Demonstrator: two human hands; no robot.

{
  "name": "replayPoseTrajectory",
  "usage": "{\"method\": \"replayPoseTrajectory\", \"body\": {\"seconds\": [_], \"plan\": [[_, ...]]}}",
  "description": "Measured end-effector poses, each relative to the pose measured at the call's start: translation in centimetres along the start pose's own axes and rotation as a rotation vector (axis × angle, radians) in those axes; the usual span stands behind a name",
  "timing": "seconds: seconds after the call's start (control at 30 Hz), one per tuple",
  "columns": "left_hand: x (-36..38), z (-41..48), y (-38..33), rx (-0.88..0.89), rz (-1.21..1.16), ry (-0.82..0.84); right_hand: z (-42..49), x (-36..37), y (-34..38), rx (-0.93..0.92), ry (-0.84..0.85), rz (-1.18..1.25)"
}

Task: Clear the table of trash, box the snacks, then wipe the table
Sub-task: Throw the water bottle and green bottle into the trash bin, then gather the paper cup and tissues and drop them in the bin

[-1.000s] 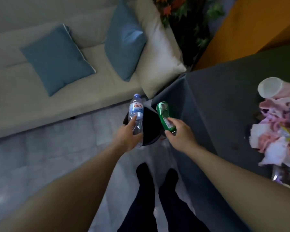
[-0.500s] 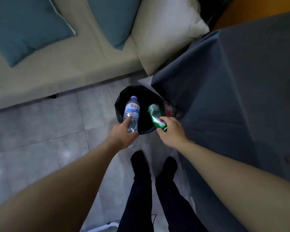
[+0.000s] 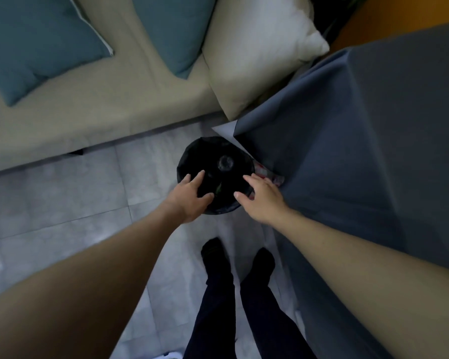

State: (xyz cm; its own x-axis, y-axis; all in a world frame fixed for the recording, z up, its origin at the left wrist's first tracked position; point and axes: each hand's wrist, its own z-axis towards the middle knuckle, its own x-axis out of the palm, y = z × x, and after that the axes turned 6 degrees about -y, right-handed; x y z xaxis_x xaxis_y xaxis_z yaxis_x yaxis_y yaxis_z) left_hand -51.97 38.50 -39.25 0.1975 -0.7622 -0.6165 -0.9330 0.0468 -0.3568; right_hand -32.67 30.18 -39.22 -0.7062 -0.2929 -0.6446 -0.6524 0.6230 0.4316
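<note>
Trash step, we judge: our left hand and right hand hover empty, fingers spread, over the black bin at frame centre, a bottle dim inside. Next we need the grey table at right.

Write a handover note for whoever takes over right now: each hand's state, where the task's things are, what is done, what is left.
Left hand: open, empty, above the near rim of the bin.
Right hand: open, empty, beside it.
The bin stands on the floor by the corner of the grey-covered table; a clear bottle lies inside.
Done: bottle binned.
Left: any other trash, boxing snacks, wiping; snacks are out of view.
</note>
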Motion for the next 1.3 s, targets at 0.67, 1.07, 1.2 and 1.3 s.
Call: {"method": "replayPoseTrajectory", "body": {"seconds": [0.67,1.07,1.2,1.3], "plan": [[-16.7,-11.5,-8.7,0.179,0.294,-0.277,-10.4,-15.6,10.4,-0.186,-0.204,-0.174],[-23.5,-19.6,-18.8,0.373,0.350,-0.423,-19.3,-26.2,10.5,-0.162,-0.428,-0.190],[-23.1,-21.7,-22.8,0.479,0.371,-0.414,-22.4,-29.0,7.9,-0.116,-0.492,-0.160],[-22.4,-22.9,-26.0,0.543,0.397,-0.396,-24.3,-30.6,5.6,-0.066,-0.540,-0.129]]}}
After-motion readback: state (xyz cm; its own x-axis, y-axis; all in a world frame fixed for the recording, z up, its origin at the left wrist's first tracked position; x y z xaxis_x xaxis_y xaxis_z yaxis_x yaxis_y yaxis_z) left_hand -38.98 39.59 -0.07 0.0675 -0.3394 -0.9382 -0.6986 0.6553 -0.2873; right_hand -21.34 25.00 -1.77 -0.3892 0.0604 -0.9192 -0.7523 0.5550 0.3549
